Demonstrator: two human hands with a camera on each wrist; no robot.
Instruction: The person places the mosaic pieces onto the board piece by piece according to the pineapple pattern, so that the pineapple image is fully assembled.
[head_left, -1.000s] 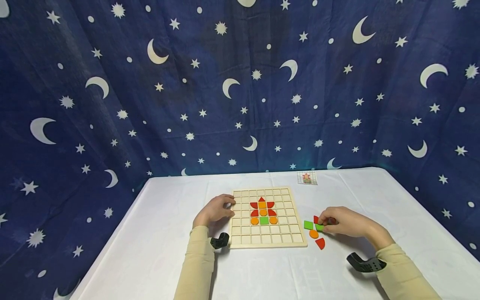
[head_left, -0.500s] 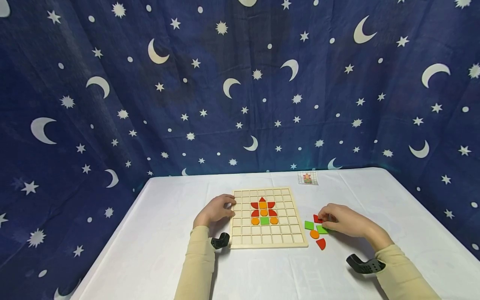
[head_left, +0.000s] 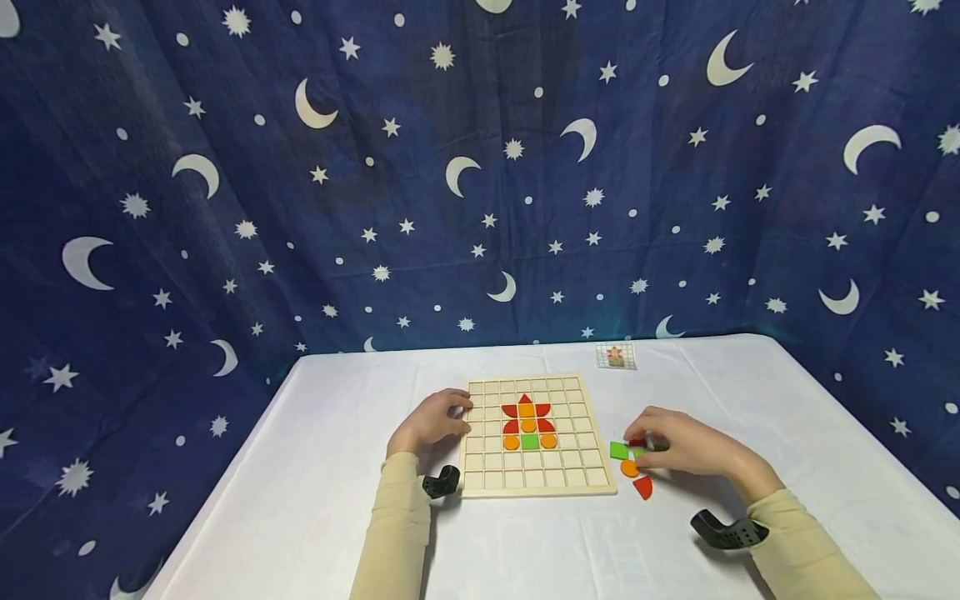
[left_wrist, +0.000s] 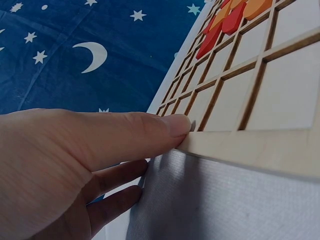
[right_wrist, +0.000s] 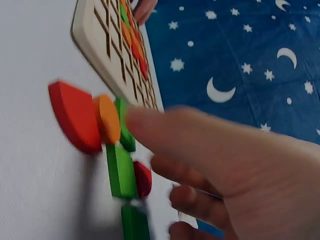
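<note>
A pale wooden grid board (head_left: 566, 477) lies on the white table. Red, orange and green flat pieces fill its middle cells, among them a green square (head_left: 530, 442). My left hand (head_left: 429, 423) rests at the board's left edge; its straight thumb (left_wrist: 150, 131) touches the rim. To the right of the board my right hand (head_left: 693, 442) hovers over loose pieces, thumb and fingers apart with nothing between them. Near it lie a green square (head_left: 618, 451), an orange disc (head_left: 629, 468) and a red quarter-circle (head_left: 642, 487). More green (right_wrist: 121, 171) and red (right_wrist: 143, 179) pieces are partly hidden by the hand.
A small card (head_left: 616, 356) with a coloured grid picture lies at the back of the table, behind the loose pieces. A dark blue curtain (head_left: 420, 208) with moons and stars hangs behind the table. Each wrist wears a black camera band (head_left: 727, 530).
My right hand dips and shifts slightly left over the loose pieces, its fingers now covering more of the red and green ones. The left hand stays at the board's edge.
</note>
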